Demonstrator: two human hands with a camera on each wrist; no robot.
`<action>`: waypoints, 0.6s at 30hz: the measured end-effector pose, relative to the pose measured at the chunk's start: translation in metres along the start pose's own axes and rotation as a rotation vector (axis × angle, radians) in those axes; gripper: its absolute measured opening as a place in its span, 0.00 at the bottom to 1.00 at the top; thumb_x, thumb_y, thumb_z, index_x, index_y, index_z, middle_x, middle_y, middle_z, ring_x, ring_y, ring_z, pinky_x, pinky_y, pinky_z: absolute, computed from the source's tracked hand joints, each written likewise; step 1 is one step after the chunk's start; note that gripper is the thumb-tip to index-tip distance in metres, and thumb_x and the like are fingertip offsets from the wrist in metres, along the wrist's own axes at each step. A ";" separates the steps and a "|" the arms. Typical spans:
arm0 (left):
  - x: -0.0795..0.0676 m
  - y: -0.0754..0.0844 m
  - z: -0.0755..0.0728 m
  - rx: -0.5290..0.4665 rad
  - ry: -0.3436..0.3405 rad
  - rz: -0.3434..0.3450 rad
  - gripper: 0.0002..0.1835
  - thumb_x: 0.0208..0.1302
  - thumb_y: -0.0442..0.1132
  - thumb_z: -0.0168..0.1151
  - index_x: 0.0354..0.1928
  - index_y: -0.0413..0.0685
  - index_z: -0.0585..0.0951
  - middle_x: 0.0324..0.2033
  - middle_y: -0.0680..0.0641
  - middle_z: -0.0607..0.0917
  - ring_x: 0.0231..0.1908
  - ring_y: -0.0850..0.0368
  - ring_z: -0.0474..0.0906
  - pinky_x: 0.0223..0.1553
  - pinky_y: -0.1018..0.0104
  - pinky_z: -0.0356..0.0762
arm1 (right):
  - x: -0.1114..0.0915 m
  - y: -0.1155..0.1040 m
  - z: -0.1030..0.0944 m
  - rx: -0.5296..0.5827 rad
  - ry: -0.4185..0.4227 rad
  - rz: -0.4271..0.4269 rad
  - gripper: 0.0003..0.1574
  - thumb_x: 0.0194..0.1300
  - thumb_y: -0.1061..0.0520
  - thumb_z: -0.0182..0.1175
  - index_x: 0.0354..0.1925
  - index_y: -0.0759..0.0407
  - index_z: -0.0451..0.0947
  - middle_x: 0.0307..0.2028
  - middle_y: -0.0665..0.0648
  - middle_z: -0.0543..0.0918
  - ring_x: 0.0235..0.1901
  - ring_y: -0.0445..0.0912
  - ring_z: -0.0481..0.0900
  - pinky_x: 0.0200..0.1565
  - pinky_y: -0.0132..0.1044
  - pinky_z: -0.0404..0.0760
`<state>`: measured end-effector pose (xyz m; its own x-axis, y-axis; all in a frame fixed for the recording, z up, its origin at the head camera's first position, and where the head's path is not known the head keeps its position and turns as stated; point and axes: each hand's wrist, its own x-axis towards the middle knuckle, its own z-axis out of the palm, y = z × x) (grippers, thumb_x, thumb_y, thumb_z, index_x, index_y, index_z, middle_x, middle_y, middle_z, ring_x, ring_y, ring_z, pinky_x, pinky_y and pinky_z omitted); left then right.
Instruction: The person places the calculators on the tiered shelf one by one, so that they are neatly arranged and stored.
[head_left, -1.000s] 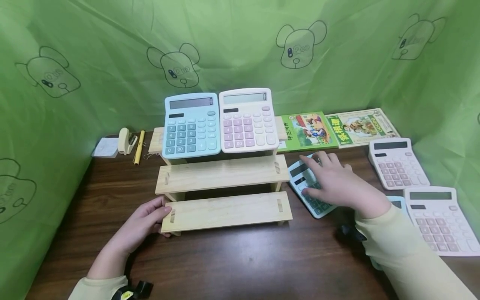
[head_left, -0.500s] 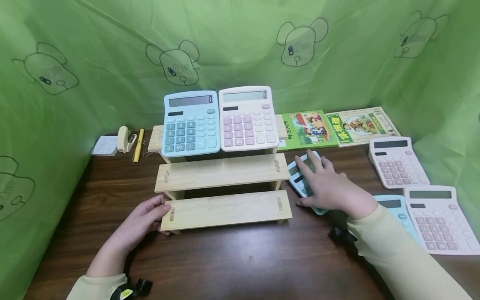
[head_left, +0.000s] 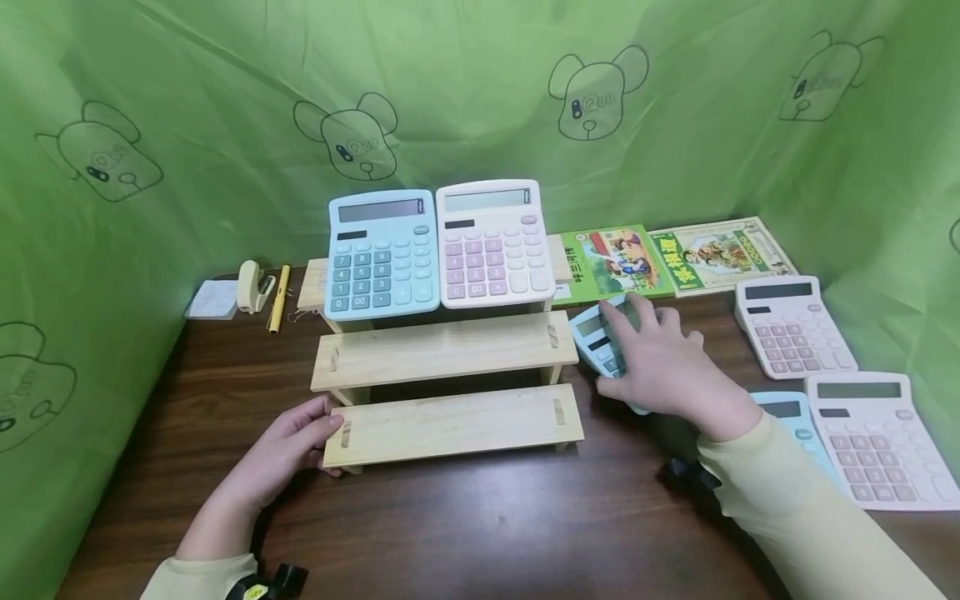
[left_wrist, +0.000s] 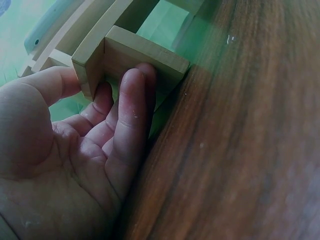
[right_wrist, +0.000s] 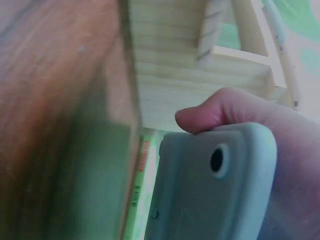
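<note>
In the head view a three-tier wooden stepped shelf (head_left: 453, 425) stands on the brown table. My left hand (head_left: 296, 442) grips the left end of its lowest step, thumb on the board's edge; in the left wrist view the fingers (left_wrist: 131, 107) lie against the leg below. To the shelf's right, my right hand (head_left: 667, 367) holds a blue calculator (head_left: 596, 333), tilted and partly covered by the hand. The right wrist view shows the thumb on the calculator's (right_wrist: 205, 190) edge. On the top step lean a blue calculator (head_left: 384, 258) and a white-and-lilac calculator (head_left: 495, 246), side by side.
Two pale pink calculators (head_left: 795, 329) and another blue calculator (head_left: 787, 408), partly behind the sleeve, lie at right. Two books (head_left: 618, 262) lie at the back. At left are a stapler (head_left: 251, 287), a yellow pen (head_left: 280, 300) and white paper (head_left: 212, 300). Green cloth (head_left: 465, 83) surrounds the table.
My right hand has shifted slightly left and closed round the blue calculator, which has turned and moved up toward the shelf's right side. The left hand keeps its place on the lowest step.
</note>
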<state>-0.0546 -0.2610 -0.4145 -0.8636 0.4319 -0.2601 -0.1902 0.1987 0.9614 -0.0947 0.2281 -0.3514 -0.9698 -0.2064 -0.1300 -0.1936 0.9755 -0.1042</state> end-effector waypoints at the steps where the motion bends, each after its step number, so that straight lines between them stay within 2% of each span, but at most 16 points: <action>1: 0.000 -0.001 0.000 -0.002 -0.002 0.004 0.17 0.76 0.43 0.46 0.47 0.31 0.68 0.39 0.33 0.80 0.35 0.41 0.83 0.32 0.45 0.83 | -0.001 0.000 -0.002 0.006 0.021 0.004 0.66 0.48 0.32 0.65 0.76 0.49 0.45 0.72 0.69 0.45 0.62 0.72 0.52 0.38 0.75 0.66; 7: 0.001 -0.002 0.000 -0.010 -0.021 0.032 0.15 0.77 0.42 0.46 0.47 0.32 0.69 0.39 0.33 0.80 0.35 0.42 0.83 0.31 0.46 0.83 | -0.012 -0.004 -0.021 0.055 0.148 -0.007 0.63 0.48 0.32 0.66 0.74 0.50 0.51 0.70 0.66 0.51 0.65 0.66 0.48 0.38 0.72 0.66; 13: 0.001 -0.002 -0.002 0.001 -0.009 0.023 0.16 0.77 0.43 0.46 0.47 0.32 0.69 0.39 0.33 0.80 0.35 0.42 0.83 0.31 0.45 0.83 | -0.024 -0.012 -0.039 0.101 0.248 -0.039 0.60 0.47 0.34 0.69 0.71 0.52 0.57 0.66 0.65 0.56 0.63 0.64 0.52 0.38 0.65 0.65; 18: 0.001 -0.002 0.000 -0.002 0.001 0.009 0.16 0.76 0.43 0.47 0.46 0.32 0.68 0.39 0.33 0.80 0.35 0.42 0.83 0.32 0.45 0.83 | -0.035 -0.022 -0.045 0.110 0.304 -0.113 0.58 0.44 0.34 0.70 0.68 0.52 0.62 0.63 0.61 0.61 0.60 0.61 0.57 0.36 0.55 0.66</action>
<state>-0.0551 -0.2610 -0.4162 -0.8656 0.4332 -0.2513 -0.1834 0.1926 0.9640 -0.0631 0.2173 -0.3004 -0.9461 -0.2647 0.1864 -0.3015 0.9303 -0.2091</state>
